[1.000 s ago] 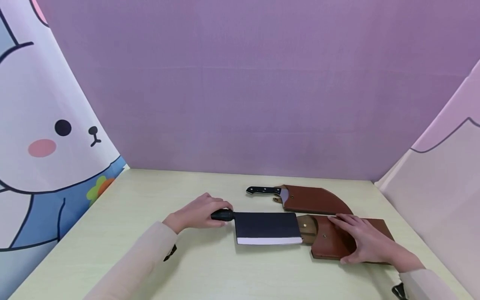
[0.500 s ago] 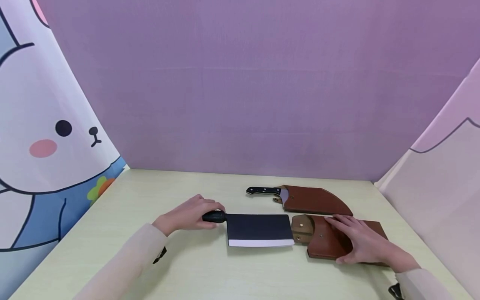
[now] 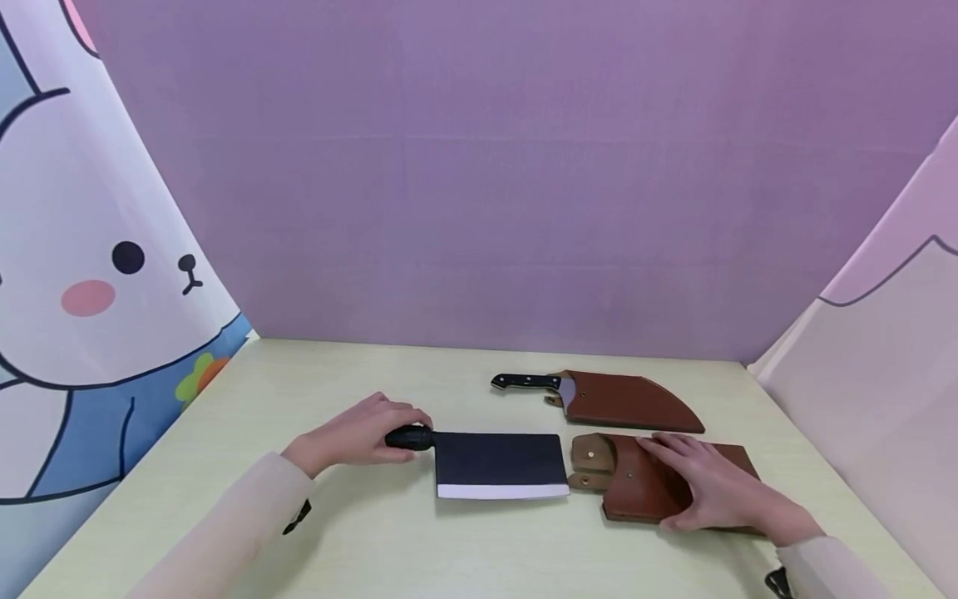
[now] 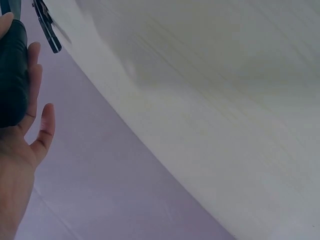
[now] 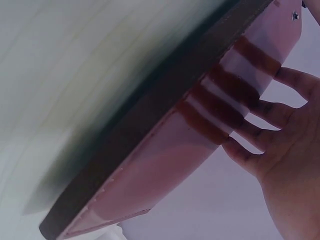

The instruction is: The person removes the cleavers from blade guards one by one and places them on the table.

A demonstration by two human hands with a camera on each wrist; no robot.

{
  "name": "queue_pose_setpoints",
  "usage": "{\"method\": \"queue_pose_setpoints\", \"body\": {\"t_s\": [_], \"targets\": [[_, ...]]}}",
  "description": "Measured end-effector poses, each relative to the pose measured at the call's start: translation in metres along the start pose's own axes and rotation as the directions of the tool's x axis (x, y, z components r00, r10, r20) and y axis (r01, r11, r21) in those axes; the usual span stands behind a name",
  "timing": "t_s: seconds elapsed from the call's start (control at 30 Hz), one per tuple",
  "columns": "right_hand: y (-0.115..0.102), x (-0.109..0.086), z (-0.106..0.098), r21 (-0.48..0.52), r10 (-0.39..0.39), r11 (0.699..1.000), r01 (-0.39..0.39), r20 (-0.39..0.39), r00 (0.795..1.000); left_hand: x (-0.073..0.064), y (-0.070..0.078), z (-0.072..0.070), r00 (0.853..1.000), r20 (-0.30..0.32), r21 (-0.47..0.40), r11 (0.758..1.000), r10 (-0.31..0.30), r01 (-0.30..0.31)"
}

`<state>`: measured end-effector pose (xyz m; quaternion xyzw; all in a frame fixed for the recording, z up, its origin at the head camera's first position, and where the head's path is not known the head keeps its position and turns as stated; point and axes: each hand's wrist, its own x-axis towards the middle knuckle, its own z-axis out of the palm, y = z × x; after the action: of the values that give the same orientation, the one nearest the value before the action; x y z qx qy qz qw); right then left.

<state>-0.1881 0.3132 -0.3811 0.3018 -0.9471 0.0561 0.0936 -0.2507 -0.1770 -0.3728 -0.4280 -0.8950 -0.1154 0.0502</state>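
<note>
A cleaver (image 3: 500, 462) with a black blade and a bright cutting edge lies flat over the table, its blade pointing right. My left hand (image 3: 365, 431) grips its black handle (image 4: 12, 75). To the right of the blade is a brown leather knife sheath (image 3: 647, 491) with a tan strap flap (image 3: 591, 457) at its left end. My right hand (image 3: 714, 482) holds the sheath across its width, fingers toward the far edge and thumb at the near edge. Several fingers (image 5: 272, 112) touch the leather in the right wrist view. The blade's right end stands close to the strap.
Behind the sheath lies a second cleaver (image 3: 527, 381) with a black riveted handle, its blade inside a brown leather sheath (image 3: 629, 401). A pale table (image 3: 479, 549) spreads underneath. Purple cloth (image 3: 479, 166) closes the back, and printed cloths (image 3: 90, 208) stand at the sides.
Both hands have moved left. The cleaver has shifted farther left than the sheath, so its blade no longer covers the end of the strap. The second cleaver has stayed in place.
</note>
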Motion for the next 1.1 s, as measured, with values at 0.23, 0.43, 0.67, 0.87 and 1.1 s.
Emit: {"method": "queue_pose_setpoints", "body": {"t_s": [0.23,0.43,0.67,0.87,1.1], "targets": [[-0.004,0.003,0.001,0.002,-0.026,1.000,0.026,0.009,1.000,-0.009,-0.005,0.000,1.000,-0.009,0.002,1.000,0.004,-0.004],[-0.007,0.006,0.003,0.004,-0.037,0.999,0.037,0.001,0.999,-0.016,-0.009,0.001,1.000,-0.023,-0.001,1.000,0.001,-0.001],[-0.011,0.008,0.004,0.026,-0.037,0.999,0.037,0.023,0.999,-0.025,-0.011,-0.002,0.999,-0.036,0.009,1.000,0.009,-0.009],[-0.014,0.009,0.002,0.029,-0.017,0.999,0.015,0.079,0.997,-0.030,-0.013,-0.003,0.999,-0.038,0.015,1.000,0.016,-0.015],[-0.013,0.010,0.003,0.033,-0.006,0.999,0.003,0.104,0.995,-0.034,-0.015,-0.005,0.999,-0.030,-0.004,1.000,0.010,-0.010]]}}
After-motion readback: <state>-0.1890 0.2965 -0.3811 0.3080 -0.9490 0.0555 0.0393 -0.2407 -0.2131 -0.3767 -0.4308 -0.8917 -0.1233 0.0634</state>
